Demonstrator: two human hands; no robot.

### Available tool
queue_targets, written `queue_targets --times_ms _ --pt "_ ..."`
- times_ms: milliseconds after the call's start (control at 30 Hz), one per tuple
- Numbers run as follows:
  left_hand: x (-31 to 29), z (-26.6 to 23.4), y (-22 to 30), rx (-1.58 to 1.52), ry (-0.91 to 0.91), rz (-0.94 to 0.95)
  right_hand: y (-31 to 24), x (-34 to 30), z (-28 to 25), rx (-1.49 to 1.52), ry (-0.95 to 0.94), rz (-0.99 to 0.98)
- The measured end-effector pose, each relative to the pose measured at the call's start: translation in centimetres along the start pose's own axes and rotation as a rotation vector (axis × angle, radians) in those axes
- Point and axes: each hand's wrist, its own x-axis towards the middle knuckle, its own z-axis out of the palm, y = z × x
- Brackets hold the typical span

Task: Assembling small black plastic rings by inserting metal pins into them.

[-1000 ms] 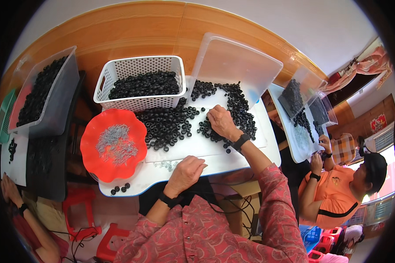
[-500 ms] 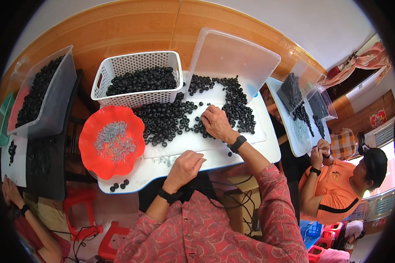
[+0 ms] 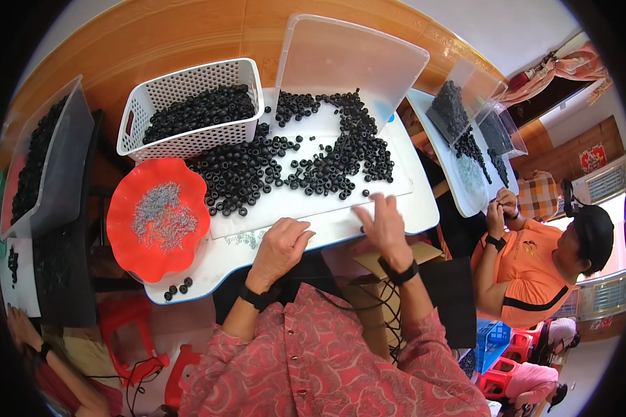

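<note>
My left hand (image 3: 279,251) is held over the near edge of the white table (image 3: 313,240), its fingers curled closed with the thumb pressed to them; whatever they hold is hidden. To its right, my right hand (image 3: 384,228) is open, fingers apart, with a small black piece (image 3: 362,229) beside it at the table edge. Beyond both hands lie many small black ring-like pieces (image 3: 236,170) with holes through them, spread on a white board (image 3: 292,205). A red wavy-rimmed bowl (image 3: 122,233) at the left holds small silvery, slender pieces (image 3: 163,217).
A white perforated basket (image 3: 195,135) full of black pieces stands behind the bowl. A clear bin (image 3: 351,66) is tipped on its side at the back. Several loose black pieces (image 3: 179,290) lie at the front left. A co-worker in orange (image 3: 522,271) sits at the right; another person's hand (image 3: 24,330) shows far left.
My right hand has drawn back from the black pieces to the near table edge, its fingers spreading. My left hand stays curled in nearly the same place. The whole view has shifted slightly.
</note>
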Motion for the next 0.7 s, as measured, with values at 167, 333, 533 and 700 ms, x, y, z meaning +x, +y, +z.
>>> queue_targets --times_ms 167,333,533,700 --pt "0.0 0.2 0.1 -0.007 -0.008 0.005 2.6 -3.3 3.2 0.187 0.003 -0.059" --pt "-0.2 0.0 0.1 -0.014 -0.004 -0.003 1.5 -2.3 2.2 0.169 -0.122 -0.024" --pt "-0.1 -0.3 0.9 -0.084 -0.053 -0.061 -2.4 -2.3 1.9 0.678 -0.183 0.014" --pt "-0.2 -0.6 0.6 -0.143 -0.069 -0.042 -5.2 -2.3 3.0 1.057 -0.374 0.105"
